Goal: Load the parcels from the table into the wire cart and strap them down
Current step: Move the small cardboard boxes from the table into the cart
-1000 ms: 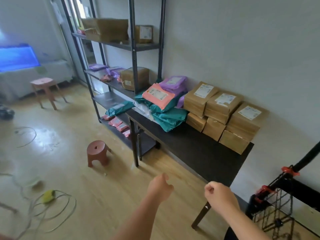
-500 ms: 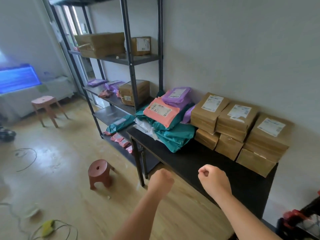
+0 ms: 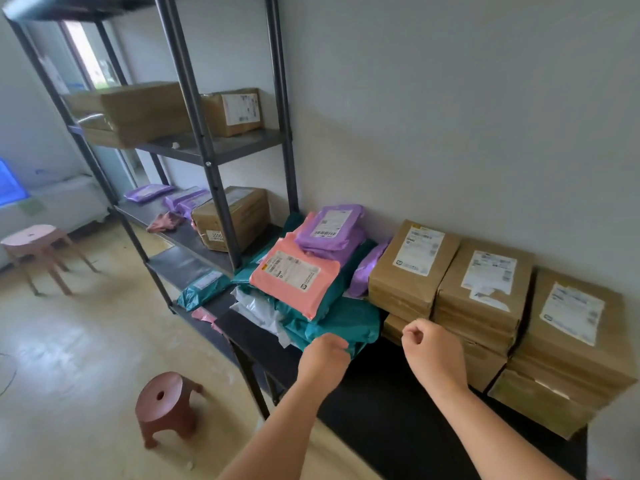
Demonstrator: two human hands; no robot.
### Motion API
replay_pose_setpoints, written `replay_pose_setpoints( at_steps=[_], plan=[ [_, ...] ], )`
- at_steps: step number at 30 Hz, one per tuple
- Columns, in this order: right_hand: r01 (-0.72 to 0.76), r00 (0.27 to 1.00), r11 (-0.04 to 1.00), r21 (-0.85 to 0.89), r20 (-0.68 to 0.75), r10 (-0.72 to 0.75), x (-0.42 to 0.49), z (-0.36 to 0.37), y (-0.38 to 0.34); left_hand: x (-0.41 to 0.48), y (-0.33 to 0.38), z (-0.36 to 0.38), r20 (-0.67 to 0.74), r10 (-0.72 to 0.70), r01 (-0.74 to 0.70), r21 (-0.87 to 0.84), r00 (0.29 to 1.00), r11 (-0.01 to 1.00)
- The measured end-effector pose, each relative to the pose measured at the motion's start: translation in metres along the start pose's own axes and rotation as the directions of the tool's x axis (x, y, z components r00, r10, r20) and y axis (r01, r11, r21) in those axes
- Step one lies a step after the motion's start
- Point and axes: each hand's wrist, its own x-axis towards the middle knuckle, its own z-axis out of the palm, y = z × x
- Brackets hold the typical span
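On table [image 3: 381,414]: 6 boxes [image 3: 485,299]; L hand [image 3: 323,360] at teal mailer [image 3: 349,323], grip unclear; R hand [image 3: 433,353] fisted.

Our curled left hand [image 3: 323,359] sat at the teal mailer [image 3: 349,322] edge; our fisted right hand [image 3: 433,353] hung near brown boxes [image 3: 410,275].

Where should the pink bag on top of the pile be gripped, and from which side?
The pink bag is probably best pinched at its near edge, which overhangs the teal bags toward the open front of the table. Come from the front, thumb on top, and slide it out: it lies flat, tilted down toward the person, and a purple bag rests on its far corner.
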Motion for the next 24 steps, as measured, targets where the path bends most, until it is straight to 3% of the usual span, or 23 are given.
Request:
replay_pose_setpoints(
  at_steps=[6, 11, 17, 24],
  plan=[
    [0.082, 0.992, 0.996, 0.028, -0.095, -0.079, 0.049, -0.017, -0.017, 0.047, 0.043, -0.018, -0.091, 0.076, -0.083, -0.082, 0.993, 0.993],
    [0.021, 0.984, 0.999, 0.036, -0.177, -0.014, 0.09, -0.03, -0.031, 0.089, 0.083, -0.029, -0.137, 0.183, -0.198, -0.111, 0.974, 0.974],
    [-0.139, 0.953, 0.99, 0.032, -0.268, 0.142, 0.138, -0.036, -0.03, 0.146, 0.121, -0.029, -0.053, 0.257, -0.262, -0.117, 0.965, 0.958],
    [-0.298, 0.918, 0.949, 0.099, -0.243, 0.314, 0.178, -0.029, -0.013, 0.195, 0.149, -0.007, 0.132, 0.291, -0.264, -0.192, 0.947, 0.945]
  ],
)
